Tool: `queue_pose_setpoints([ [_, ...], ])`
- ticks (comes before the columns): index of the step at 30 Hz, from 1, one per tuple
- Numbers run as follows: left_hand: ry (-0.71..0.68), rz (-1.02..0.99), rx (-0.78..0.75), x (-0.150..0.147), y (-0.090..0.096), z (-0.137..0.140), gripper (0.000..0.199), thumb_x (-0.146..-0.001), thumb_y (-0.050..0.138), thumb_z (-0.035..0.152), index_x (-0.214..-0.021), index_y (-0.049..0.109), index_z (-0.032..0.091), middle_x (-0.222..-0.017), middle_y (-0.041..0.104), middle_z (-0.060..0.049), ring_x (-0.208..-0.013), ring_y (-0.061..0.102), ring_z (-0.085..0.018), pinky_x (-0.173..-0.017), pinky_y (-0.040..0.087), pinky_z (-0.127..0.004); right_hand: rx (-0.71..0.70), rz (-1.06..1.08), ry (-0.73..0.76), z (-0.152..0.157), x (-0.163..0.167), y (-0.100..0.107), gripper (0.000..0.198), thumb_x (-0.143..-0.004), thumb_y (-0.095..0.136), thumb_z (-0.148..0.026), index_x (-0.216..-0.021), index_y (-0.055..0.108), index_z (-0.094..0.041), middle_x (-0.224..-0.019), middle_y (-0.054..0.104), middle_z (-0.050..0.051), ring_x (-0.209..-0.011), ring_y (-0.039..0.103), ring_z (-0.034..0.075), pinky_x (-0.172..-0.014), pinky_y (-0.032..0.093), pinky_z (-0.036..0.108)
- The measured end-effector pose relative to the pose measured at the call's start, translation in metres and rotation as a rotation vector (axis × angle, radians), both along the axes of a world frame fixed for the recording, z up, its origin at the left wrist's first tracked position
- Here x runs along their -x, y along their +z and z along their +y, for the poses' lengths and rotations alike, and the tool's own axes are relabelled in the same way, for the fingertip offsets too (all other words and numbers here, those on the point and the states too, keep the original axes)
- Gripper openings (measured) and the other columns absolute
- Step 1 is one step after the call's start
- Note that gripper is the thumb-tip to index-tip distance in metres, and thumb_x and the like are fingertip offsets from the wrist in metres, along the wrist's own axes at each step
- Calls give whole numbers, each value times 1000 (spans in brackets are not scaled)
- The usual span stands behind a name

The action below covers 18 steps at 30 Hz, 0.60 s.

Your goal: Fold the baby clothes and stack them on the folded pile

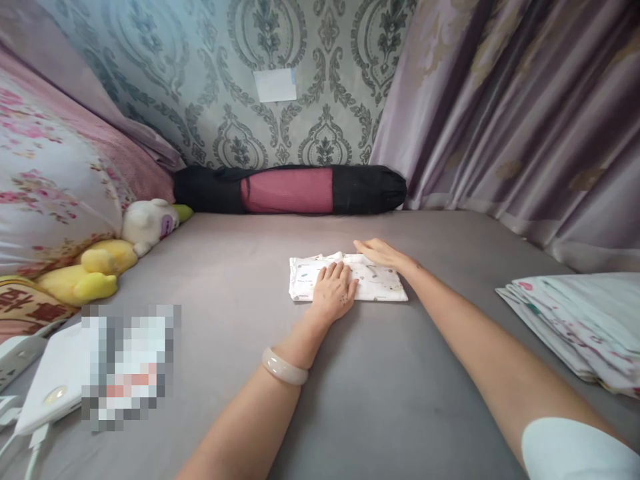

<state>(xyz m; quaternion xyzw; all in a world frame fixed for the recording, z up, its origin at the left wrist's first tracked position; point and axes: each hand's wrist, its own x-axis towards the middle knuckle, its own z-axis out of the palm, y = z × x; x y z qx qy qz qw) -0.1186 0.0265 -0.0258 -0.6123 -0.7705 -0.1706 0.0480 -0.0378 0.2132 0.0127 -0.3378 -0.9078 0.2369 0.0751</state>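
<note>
A white folded cloth with a small scattered print lies on the grey sheet, roughly rectangular, its far edge a little ruffled. My left hand rests flat on the middle of it, fingers stretched out and pointing away from me. A pale bangle circles my left wrist. At the cloth's far right edge is my right hand, turned on its side with the fingers extended to the left. Its palm side is hidden, but nothing shows in it.
A long black and pink bag lies along the patterned wall. Folded fabrics are stacked at the right. On the left are plush toys, a floral pillow, a white device with cables and a blurred-out item. Purple curtains hang at the right.
</note>
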Motion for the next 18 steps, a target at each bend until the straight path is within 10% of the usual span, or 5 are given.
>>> queue_pose_setpoints([
  [12, 34, -21, 114, 1, 8, -1, 55, -99, 25, 46, -143, 42, 17, -153, 38, -10, -143, 31, -26, -117, 25, -47, 41, -94, -86, 19, -71, 3, 30, -77, 63, -43, -88, 70, -16, -75, 66, 1, -65, 55, 12, -54, 35, 21],
  [18, 43, -69, 67, 6, 11, -2, 52, -100, 24, 44, -138, 47, 17, -149, 45, -9, -140, 36, -23, -116, 28, -43, -351, -318, -369, -28, -55, 6, 31, -85, 52, -20, -111, 66, -11, -108, 68, 18, -102, 62, 28, -80, 44, 34],
])
